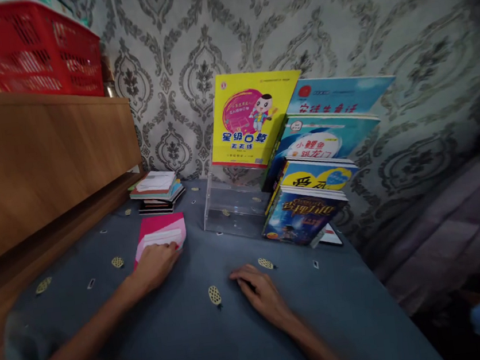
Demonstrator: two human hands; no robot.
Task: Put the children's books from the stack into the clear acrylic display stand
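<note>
My left hand [156,264] rests on the near edge of a pink and white book [162,233] that lies flat on the grey-blue tablecloth [187,324]; its fingers curl over the book's edge. My right hand [258,287] lies palm down on the cloth, fingers loosely bent, holding nothing. Beyond the hands stands a clear acrylic book stand [234,204]. It carries a yellow book [252,118] at the top left and several more books stepped down its right side, the lowest a dark blue one [302,214].
A small stack of books [157,190] lies at the back left by the patterned wall. A wooden shelf unit [42,156] runs along the left, with a red plastic basket [29,48] on top. The table's right edge drops off beyond the stand.
</note>
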